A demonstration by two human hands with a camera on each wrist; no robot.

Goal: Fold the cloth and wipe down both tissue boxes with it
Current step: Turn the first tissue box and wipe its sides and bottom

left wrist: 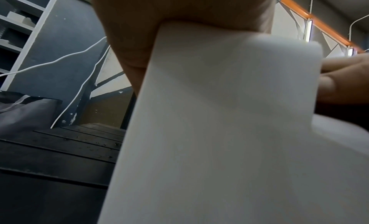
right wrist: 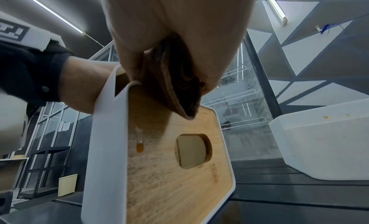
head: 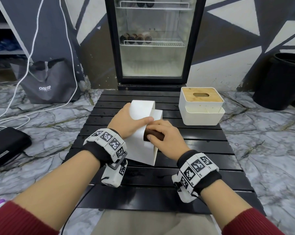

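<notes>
A white tissue box [head: 141, 114] with a wooden lid [right wrist: 179, 172] is tipped on its side in the middle of the black slatted table [head: 202, 150]. My left hand [head: 126, 122] grips its upper edge and holds it tilted. My right hand [head: 162, 136] holds a folded brown cloth [head: 154, 135] against the lid side of the box. In the right wrist view the cloth [right wrist: 179, 88] touches the top of the lid, where an orange drip [right wrist: 139, 146] runs down. The second white tissue box [head: 201, 106], with its wooden lid up, stands at the back right of the table.
A glass-door fridge [head: 153, 41] stands behind the table. A grey bag [head: 48, 82] with white cables sits at the left, a black case [head: 6, 146] lies on the marble floor, and a black bin [head: 282, 80] is at the right.
</notes>
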